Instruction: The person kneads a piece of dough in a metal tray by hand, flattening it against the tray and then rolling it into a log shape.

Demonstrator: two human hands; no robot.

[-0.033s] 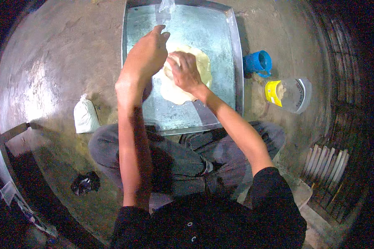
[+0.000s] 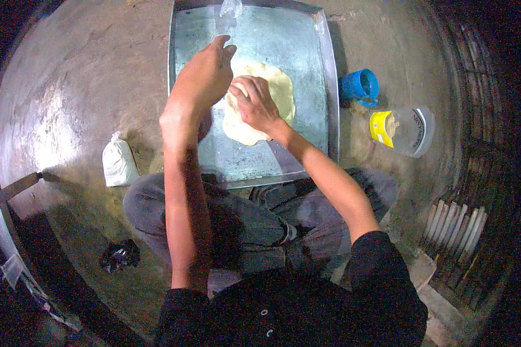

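Observation:
A flat, roundish sheet of pale dough (image 2: 282, 95) with an uneven edge lies on the metal tray (image 2: 295, 40). My right hand (image 2: 255, 104) rests on its left part, fingers bent and closed on the dough, their tips close to my left hand. My left hand (image 2: 205, 75) is beside the dough's left edge, its back turned up and its fingers curled. Two of its digits show at the far end; the others, and whatever they hold, are hidden beneath the hand.
Right of the tray are a blue mug (image 2: 359, 87) and a clear tub with a yellow label (image 2: 408, 132). A knotted white bag (image 2: 119, 162) stands left, with a black plastic bag (image 2: 119, 255) nearer. Clear plastic (image 2: 231, 8) lies at the tray's far edge.
My right hand's fingers have shifted slightly over the dough, covering more of its left part. My left hand has barely moved.

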